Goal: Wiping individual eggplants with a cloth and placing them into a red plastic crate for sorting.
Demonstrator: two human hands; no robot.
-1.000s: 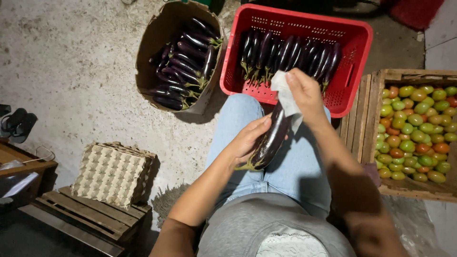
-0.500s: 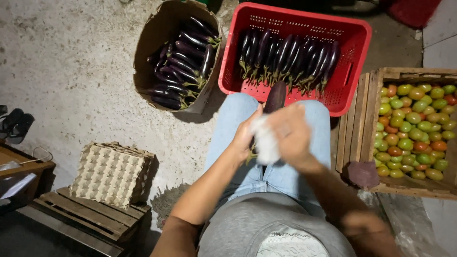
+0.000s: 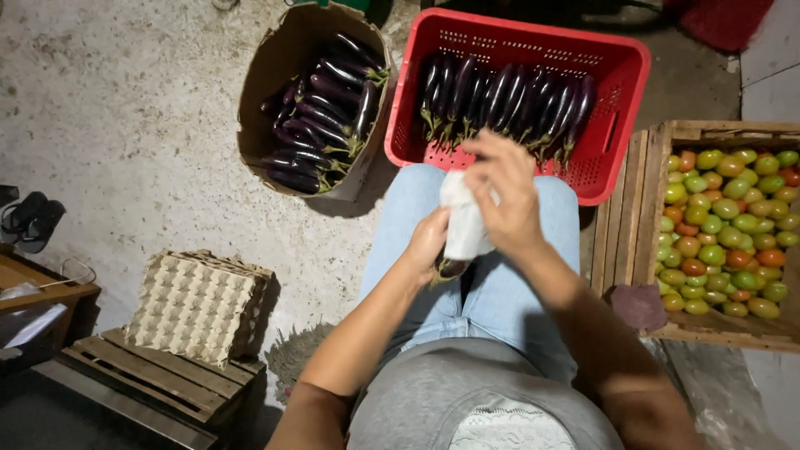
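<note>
Dark purple eggplant (image 3: 450,268) mostly hidden by white cloth (image 3: 463,218), gripped by left hand (image 3: 427,242), cloth pressed by right hand (image 3: 505,193), red plastic crate (image 3: 621,87) just beyond.

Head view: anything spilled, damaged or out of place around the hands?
Nothing stands out. The left hand holds an eggplant that the right hand covers with a white cloth. The red crate and wooden tomato crate sit upright, with nothing spilled.

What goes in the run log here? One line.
left hand: holds dark purple eggplant | right hand: presses white cloth around it | over lap | red plastic crate ahead
</note>
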